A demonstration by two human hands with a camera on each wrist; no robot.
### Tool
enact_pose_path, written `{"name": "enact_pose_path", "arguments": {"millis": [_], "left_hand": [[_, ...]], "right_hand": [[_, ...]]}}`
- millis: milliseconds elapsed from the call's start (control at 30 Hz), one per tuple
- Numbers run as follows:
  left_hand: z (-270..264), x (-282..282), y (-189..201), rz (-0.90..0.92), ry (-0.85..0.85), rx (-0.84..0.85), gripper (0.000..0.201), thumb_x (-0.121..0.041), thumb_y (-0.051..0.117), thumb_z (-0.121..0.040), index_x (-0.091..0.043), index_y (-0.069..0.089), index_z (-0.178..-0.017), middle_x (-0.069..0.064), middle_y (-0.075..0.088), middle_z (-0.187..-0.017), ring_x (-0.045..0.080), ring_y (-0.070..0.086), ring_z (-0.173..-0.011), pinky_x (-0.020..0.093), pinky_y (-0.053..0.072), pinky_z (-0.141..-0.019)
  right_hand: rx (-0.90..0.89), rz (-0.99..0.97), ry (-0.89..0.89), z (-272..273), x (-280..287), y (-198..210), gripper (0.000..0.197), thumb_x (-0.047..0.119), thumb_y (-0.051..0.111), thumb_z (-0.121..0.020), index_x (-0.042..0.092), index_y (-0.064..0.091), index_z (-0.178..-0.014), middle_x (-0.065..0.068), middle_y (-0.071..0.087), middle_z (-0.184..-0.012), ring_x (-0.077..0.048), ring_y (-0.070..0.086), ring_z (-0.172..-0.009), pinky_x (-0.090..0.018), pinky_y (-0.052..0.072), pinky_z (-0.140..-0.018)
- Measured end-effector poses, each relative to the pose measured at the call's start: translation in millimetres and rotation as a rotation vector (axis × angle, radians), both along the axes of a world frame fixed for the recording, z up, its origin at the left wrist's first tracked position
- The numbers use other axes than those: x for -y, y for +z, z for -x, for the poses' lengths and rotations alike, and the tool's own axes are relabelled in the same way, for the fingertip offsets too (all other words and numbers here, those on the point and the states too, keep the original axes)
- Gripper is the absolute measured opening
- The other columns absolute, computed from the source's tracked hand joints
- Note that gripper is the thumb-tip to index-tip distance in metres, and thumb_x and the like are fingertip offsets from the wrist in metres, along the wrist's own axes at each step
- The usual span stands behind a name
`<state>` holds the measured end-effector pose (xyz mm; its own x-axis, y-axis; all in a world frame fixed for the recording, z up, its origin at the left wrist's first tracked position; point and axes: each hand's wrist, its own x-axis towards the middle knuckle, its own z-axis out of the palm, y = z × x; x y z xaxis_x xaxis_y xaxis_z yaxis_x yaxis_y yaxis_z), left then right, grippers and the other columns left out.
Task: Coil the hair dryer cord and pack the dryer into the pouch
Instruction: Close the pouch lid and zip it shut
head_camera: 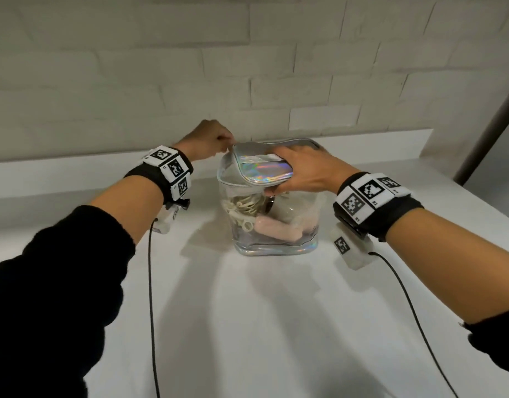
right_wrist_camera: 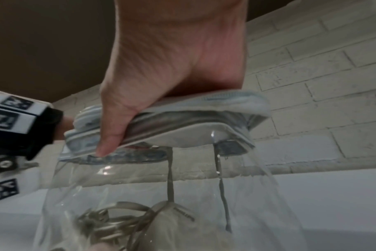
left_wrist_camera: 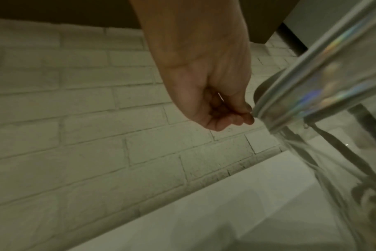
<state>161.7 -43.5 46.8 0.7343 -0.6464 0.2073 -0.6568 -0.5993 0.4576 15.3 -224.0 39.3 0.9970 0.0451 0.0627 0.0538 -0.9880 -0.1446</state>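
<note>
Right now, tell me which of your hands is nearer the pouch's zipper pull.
Left. The left hand pinches at the zipper line on the pouch's far left corner; the right hand grips the holographic lid on the near right.

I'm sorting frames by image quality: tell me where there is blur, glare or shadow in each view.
Head view: sharp; soft shadows fan toward the camera from the pouch, rainbow sheen on its lid. Left wrist view: dim, greenish, the pouch edge smeared beside the left hand. Right wrist view: right hand motion-blurred, small glints on the clear plastic.
</note>
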Motion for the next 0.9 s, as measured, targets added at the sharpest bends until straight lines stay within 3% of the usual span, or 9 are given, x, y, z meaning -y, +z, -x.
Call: {"name": "enact_pose_path", "arguments": {"millis": [100,167,333,400,500,600,700,800,900], "left_hand": [[16.6,-19.2,6.3,-0.097,0.043,0.137,0.024,0.005,0.046,-0.084,0.005,0.07,-0.085,0.022,0.068,-0.092,0.026,0.06,-0.084,0.015,0.033,-0.063],[36.0,-28.7,4.0,-0.06,0.094,0.139,0.024,0.007,0.046,-0.083,0.006,0.07,-0.083,0.023,0.068,-0.093,0.032,0.061,-0.091,0.022,0.031,-0.068],[100.0,-35.5,-31.1,0.154,0.246,0.152,0.019,-0.002,0.053,-0.086,0.008,0.066,-0.078,0.029,0.063,-0.076,0.024,0.049,-0.068,0.027,0.023,-0.059],[119.8,-32.0,-45.3,0.302,0.333,0.116,0.023,-0.003,0.049,-0.088,0.006,0.062,-0.072,0.027,0.056,-0.064,0.022,0.049,-0.06,0.031,0.035,-0.058],[129.1,-21.3,-54.3,0.578,0.38,-0.124,0.032,0.001,0.039,-0.092,-0.003,0.054,-0.063,0.017,0.055,-0.059,0.026,0.062,-0.056,0.04,0.057,-0.063],[128.3,-18.2,-53.6,0.688,0.409,-0.285,0.041,0.004,0.031,-0.093,-0.012,0.049,-0.06,0.011,0.051,-0.057,0.021,0.061,-0.044,0.035,0.059,-0.056],[126.5,-26.7,-51.0,0.71,0.445,-0.334,0.039,0.001,0.029,-0.094,-0.012,0.047,-0.062,0.01,0.049,-0.057,0.009,0.057,-0.032,0.023,0.053,-0.042],[130.8,-28.2,-47.3,0.615,0.467,-0.227,0.035,-0.003,0.035,-0.095,-0.007,0.05,-0.064,0.015,0.051,-0.061,0.01,0.056,-0.032,0.032,0.056,-0.046],[146.4,-19.5,-44.2,0.516,0.447,-0.073,0.029,0.0,0.033,-0.09,0.007,0.054,-0.071,0.021,0.052,-0.063,0.032,0.063,-0.049,0.048,0.055,-0.055]], "right_hand": [[-0.018,-0.006,-0.002,-2.8,-3.8,1.8,0.074,0.068,0.062,-0.066,0.026,0.044,-0.123,-0.008,0.058,-0.122,-0.028,0.054,-0.107,-0.036,0.04,-0.082],[-0.025,-0.01,-0.007,-5.2,-6.5,2.1,0.074,0.07,0.062,-0.064,0.026,0.045,-0.122,-0.008,0.059,-0.121,-0.028,0.055,-0.107,-0.038,0.042,-0.084],[-0.06,-0.021,-0.043,-12.5,-12.1,2.7,0.078,0.074,0.06,-0.06,0.027,0.048,-0.121,-0.007,0.06,-0.122,-0.029,0.055,-0.107,-0.041,0.044,-0.089],[-0.132,-0.03,-0.045,-14.1,-15.4,8.1,0.077,0.074,0.058,-0.056,0.027,0.051,-0.116,-0.005,0.061,-0.12,-0.028,0.056,-0.104,-0.039,0.045,-0.089],[-0.216,-0.094,-0.001,-14.3,-24.3,19.2,0.077,0.073,0.056,-0.061,0.026,0.051,-0.121,-0.001,0.056,-0.129,-0.024,0.052,-0.112,-0.039,0.04,-0.095],[-0.271,-0.18,0.093,-9.3,-31.7,25.5,0.067,0.051,0.056,-0.083,0.026,0.033,-0.14,0.005,0.037,-0.145,-0.019,0.035,-0.132,-0.031,0.026,-0.102],[-0.323,-0.122,0.136,-3.0,-23.8,22.2,0.1,0.061,0.063,-0.072,0.029,0.005,-0.147,0.002,0.013,-0.158,-0.02,0.015,-0.144,-0.039,0.015,-0.115],[-0.166,0.095,0.081,0.3,-8.2,9.8,0.103,0.063,0.068,-0.065,0.036,0.01,-0.146,-0.001,0.028,-0.153,-0.026,0.029,-0.138,-0.051,0.024,-0.108],[-0.08,0.07,0.084,3.0,-7.5,2.2,0.09,0.06,0.067,-0.068,0.036,0.022,-0.143,-0.001,0.044,-0.144,-0.027,0.041,-0.129,-0.047,0.035,-0.103]]}}
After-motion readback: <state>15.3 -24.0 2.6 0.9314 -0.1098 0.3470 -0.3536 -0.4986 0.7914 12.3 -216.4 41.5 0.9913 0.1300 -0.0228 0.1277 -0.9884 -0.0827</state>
